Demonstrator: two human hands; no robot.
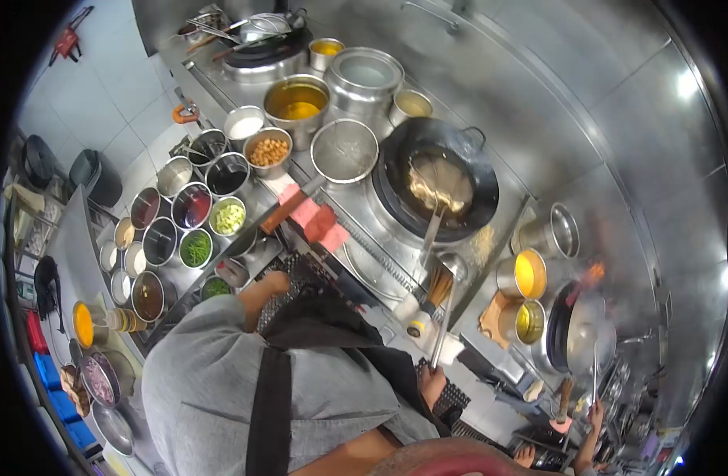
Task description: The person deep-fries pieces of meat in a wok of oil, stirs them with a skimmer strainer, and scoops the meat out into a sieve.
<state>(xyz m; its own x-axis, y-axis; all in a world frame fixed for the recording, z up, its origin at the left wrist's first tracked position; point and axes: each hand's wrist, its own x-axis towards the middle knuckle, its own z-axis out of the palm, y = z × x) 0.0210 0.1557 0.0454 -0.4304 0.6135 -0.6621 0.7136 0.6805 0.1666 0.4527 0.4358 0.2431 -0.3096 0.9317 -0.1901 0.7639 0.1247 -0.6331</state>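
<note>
My right hand [433,385] is closed around the long handle of a ladle [443,329], its bowl beside a bamboo brush [438,287]. Up ahead, a black wok [483,206] sits on the burner, with pale food [429,189] in bubbling liquid. A flat metal handle [433,230] reaches out over the wok's near rim. My left hand [275,283] hangs low by the counter edge, fingers curled, with nothing visible in it. Nearest to it are a bowl of chopped greens [216,287] and the wooden handle [291,211] of a round strainer [344,151].
Several seasoning bowls [191,205] stand at left, beside a pot of yellow liquid [296,103]. Pink cloths [320,224] lie along the counter edge. To the right, a co-worker's hand [595,414] holds a utensil over another wok [590,337], with flame [592,274] behind it.
</note>
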